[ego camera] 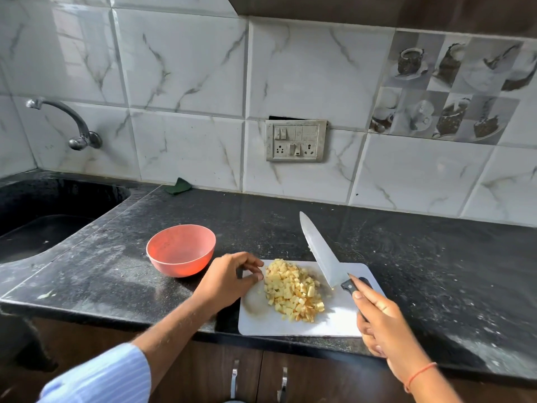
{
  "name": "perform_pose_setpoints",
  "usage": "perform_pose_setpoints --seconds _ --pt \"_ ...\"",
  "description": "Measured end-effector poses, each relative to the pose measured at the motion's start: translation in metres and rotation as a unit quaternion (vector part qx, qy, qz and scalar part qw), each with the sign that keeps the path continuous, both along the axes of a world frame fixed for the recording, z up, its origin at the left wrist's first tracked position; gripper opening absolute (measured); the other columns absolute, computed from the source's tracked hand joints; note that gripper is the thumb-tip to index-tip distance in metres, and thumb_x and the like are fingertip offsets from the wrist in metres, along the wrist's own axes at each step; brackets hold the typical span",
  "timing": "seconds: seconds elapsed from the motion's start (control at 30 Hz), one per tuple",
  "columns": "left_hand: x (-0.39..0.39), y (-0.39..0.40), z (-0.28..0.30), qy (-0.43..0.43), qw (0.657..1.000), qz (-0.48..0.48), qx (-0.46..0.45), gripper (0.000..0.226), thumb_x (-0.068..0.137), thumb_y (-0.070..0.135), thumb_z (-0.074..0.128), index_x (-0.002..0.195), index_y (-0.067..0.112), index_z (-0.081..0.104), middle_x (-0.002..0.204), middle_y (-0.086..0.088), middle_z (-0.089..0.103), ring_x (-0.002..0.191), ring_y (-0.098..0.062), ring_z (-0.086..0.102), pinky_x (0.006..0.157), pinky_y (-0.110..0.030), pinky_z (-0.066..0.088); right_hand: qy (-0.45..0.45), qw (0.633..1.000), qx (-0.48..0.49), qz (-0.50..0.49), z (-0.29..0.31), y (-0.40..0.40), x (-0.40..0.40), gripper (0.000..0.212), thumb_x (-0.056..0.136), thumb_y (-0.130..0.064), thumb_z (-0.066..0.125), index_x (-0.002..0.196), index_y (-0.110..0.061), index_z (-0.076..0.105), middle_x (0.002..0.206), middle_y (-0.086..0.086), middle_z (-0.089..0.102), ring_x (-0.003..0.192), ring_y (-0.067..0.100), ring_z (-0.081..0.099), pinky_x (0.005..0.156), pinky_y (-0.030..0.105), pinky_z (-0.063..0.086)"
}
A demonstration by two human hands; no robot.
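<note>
The right hand (377, 312) is wrapped round the handle of the knife (322, 251). The blade is lifted off the board and tilted up and away, probably to keep its edge clear of the other fingers. The left hand (229, 277) is curled against the left side of the diced pieces (293, 289); I cannot tell whether it pinches any. The pile lies mid cutting board (290, 327), which reaches almost to the table's (406, 242) front edge. An empty bowl (180, 248) stands just left of the board, with bare table beyond it.

No legible writing, brand, number or sign anywhere: nothing readable on switch panel (295, 141), knife (325, 257) or picture tiles (447, 88).
</note>
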State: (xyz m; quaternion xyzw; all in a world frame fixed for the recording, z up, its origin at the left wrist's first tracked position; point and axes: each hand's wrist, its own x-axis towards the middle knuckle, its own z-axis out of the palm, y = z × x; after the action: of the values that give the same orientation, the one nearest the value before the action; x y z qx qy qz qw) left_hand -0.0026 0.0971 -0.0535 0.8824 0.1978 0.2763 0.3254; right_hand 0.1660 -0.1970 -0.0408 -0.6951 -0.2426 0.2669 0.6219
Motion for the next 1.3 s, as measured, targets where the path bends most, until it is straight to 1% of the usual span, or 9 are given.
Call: perform_pose_setpoints --seconds 0.13,0.33,0.5,0.7,0.8,1.03,1.13,1.23,1.3 --pt "0.018 0.012 0.020 0.140 0.981 -0.051 0.126 0.023 0.094 0.036 0.078 0.116 0.036 0.079 0.097 0.027 0.056 0.084 0.011 0.050 0.079 -0.016 0.037 -0.004 1.000 0.001 -0.008 0.000 -0.002 0.003 0.038 0.107 -0.032 0.058 0.141 -0.047 0.060 0.066 0.006 0.027 0.053 0.014 0.014 0.040 0.019 0.017" --pt "0.036 0.015 0.024 0.229 0.968 -0.035 0.095 0.012 0.089 0.035 0.079 0.100 0.036 0.084 0.087 0.026 0.066 0.078 0.004 0.063 0.056 -0.004 0.039 -0.006 1.000 0.008 -0.013 -0.002 -0.003 0.004 0.038 0.107 -0.032 0.059 0.141 -0.048 0.060 0.066 0.006 0.027 0.054 0.015 0.014 0.041 0.019 0.018" --pt "0.033 0.014 0.030 0.227 0.970 -0.032 0.080 0.005 0.088 0.034 0.080 0.092 0.033 0.082 0.082 0.027 0.065 0.073 0.003 0.063 0.054 -0.007 0.042 -0.005 1.000 0.011 -0.008 -0.001 -0.004 0.004 0.038 0.106 -0.033 0.059 0.140 -0.049 0.060 0.066 0.006 0.028 0.055 0.016 0.014 0.042 0.022 0.016" --pt "0.010 0.020 0.043 0.161 0.979 -0.013 0.121 0.007 0.085 0.038 0.083 0.084 0.038 0.075 0.077 0.024 0.070 0.075 0.002 0.067 0.065 -0.019 0.056 -0.010 1.000 0.017 -0.016 0.002 -0.004 0.000 0.038 0.107 -0.028 0.059 0.140 -0.047 0.061 0.068 0.005 0.023 0.051 0.011 0.016 0.041 0.019 0.016" --pt "-0.006 0.017 0.034 0.095 0.989 0.014 0.114 0.007 0.085 0.036 0.085 0.084 0.034 0.078 0.074 0.024 0.072 0.074 0.003 0.068 0.062 -0.019 0.055 -0.011 1.000 0.017 -0.020 0.002 -0.003 -0.002 0.039 0.106 -0.027 0.059 0.141 -0.045 0.061 0.068 0.006 0.024 0.051 0.011 0.017 0.041 0.019 0.016" --pt "-0.028 0.000 -0.015 -0.053 0.991 0.106 -0.058 0.008 0.085 0.030 0.088 0.085 0.031 0.080 0.082 0.027 0.075 0.075 0.000 0.071 0.067 -0.015 0.053 -0.090 0.995 -0.032 -0.032 0.005 0.000 -0.021 0.039 0.108 -0.031 0.056 0.142 -0.050 0.058 0.062 0.001 0.029 0.052 0.013 0.023 0.047 0.027 0.022" --pt "-0.029 0.000 -0.021 -0.146 0.967 0.124 -0.169 0.006 0.088 0.028 0.086 0.089 0.026 0.081 0.084 0.014 0.080 0.082 -0.009 0.076 0.078 -0.027 0.060 -0.175 0.979 -0.100 -0.022 0.007 0.009 -0.043 0.035 0.108 -0.042 0.051 0.133 -0.067 0.051 0.054 -0.011 0.043 0.052 0.013 0.034 0.054 0.035 0.027" --pt "-0.032 0.003 -0.022 -0.209 0.943 0.118 -0.230 0.006 0.091 0.027 0.084 0.092 0.022 0.080 0.084 0.003 0.080 0.078 -0.011 0.072 0.077 -0.037 0.057 -0.254 0.953 -0.164 -0.004 0.013 0.024 -0.074 0.037 0.108 -0.047 0.047 0.140 -0.066 0.045 0.060 -0.015 0.060 0.049 0.004 0.046 0.050 0.021 0.032" --pt "-0.034 0.004 -0.022 -0.228 0.937 0.103 -0.245 0.005 0.093 0.028 0.082 0.093 0.023 0.079 0.087 -0.001 0.080 0.078 -0.012 0.069 0.075 -0.037 0.053 -0.283 0.937 -0.203 0.006 0.014 0.036 -0.096 0.043 0.107 -0.049 0.044 0.149 -0.060 0.044 0.075 -0.012 0.067 0.060 0.002 0.057 0.053 0.016 0.038"
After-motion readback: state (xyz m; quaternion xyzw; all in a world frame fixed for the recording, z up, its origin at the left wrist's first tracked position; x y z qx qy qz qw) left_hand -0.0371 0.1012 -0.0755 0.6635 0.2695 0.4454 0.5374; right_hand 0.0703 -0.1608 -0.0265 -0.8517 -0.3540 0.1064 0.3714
